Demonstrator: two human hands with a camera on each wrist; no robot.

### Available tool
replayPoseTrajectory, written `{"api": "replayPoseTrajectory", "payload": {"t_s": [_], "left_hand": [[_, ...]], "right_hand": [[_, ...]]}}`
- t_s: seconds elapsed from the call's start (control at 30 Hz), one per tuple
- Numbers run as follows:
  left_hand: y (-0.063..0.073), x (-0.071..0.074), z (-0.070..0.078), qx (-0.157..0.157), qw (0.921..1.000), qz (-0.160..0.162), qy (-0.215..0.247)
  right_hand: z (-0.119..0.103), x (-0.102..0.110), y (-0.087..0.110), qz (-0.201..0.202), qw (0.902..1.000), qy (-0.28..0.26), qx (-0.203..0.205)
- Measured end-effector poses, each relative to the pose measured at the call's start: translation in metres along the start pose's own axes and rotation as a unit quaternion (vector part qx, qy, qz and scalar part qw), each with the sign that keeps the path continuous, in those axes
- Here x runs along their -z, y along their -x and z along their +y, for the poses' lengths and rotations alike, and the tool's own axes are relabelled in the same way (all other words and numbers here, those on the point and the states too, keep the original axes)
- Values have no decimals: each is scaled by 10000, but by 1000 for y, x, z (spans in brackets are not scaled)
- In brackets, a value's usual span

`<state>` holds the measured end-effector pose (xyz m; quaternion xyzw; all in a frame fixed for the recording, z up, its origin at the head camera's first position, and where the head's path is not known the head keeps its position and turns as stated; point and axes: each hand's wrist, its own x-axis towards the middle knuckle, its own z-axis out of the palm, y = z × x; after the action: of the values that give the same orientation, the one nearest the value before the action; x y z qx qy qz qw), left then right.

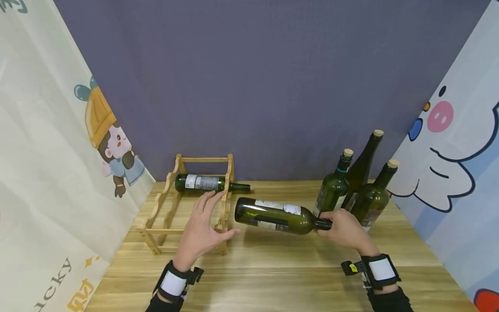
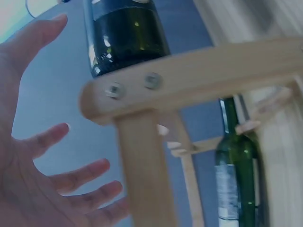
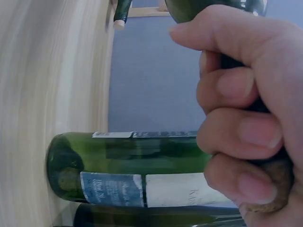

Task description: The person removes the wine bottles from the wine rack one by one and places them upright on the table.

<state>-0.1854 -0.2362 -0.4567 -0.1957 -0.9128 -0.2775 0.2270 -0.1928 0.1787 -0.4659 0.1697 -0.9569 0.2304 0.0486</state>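
My right hand (image 1: 345, 229) grips the neck of a green wine bottle (image 1: 278, 215), which lies level in the air with its base to the left. In the right wrist view the fingers (image 3: 239, 135) curl round that neck, the cork showing below them. My left hand (image 1: 202, 227) is spread beside the right side of a wooden wine rack (image 1: 171, 231), fingers apart and thumb toward the bottle's base. Nothing is in its grasp. Another wine bottle (image 1: 204, 183) lies in the rack's back row, neck pointing right.
Three corked bottles stand upright at the right: one with a teal neck band (image 1: 334, 190), a slim dark one (image 1: 362, 160) and a wider one (image 1: 372, 199). The wooden table (image 1: 273, 277) meets a grey-blue curtain (image 1: 273, 86) behind, with printed curtains at both sides.
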Motion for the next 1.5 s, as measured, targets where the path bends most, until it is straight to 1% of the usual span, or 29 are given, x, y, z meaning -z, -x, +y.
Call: {"api": "replayPoseTrajectory", "payload": {"t_s": [0.13, 0.27, 0.4, 0.53, 0.8, 0.9, 0.97, 1.1, 1.2, 1.33, 1.4, 1.5], "left_hand": [[-6, 6, 11, -348, 9993, -41, 145], [-12, 11, 24, -749, 9969, -200, 162], [-18, 12, 33, -1214, 9919, -358, 96], [-23, 13, 42, -1589, 9862, -469, 15], [-31, 11, 61, -2073, 9768, -510, -155], [-33, 8, 67, -2190, 9739, -535, -246], [-34, 5, 71, -2209, 9728, -578, -391], [-33, 1, 76, -2133, 9715, -734, -729], [-33, -2, 79, -2062, 9685, -803, -1141], [-31, -6, 80, -2091, 9594, -654, -1778], [-30, -7, 79, -2124, 9556, -521, -1973], [-30, -9, 80, -2178, 9525, -358, -2100]], "right_hand": [[-6, 5, 0, 9, 10000, 34, 64], [-14, 10, 2, 11, 9997, 129, 214], [-24, 16, 3, 19, 9992, 165, 357], [-35, 21, 3, 39, 9985, 218, 491], [-51, 29, 5, 102, 9950, 366, 925], [-54, 32, 7, 116, 9943, 400, 978], [-56, 34, 8, 120, 9944, 413, 970], [-60, 39, 11, 128, 9945, 405, 962], [-62, 43, 13, 190, 9938, 416, 1012], [-65, 47, 17, 245, 9929, 413, 1091], [-66, 49, 18, 233, 9926, 372, 1131], [-67, 50, 19, 189, 9930, 306, 1126]]}}
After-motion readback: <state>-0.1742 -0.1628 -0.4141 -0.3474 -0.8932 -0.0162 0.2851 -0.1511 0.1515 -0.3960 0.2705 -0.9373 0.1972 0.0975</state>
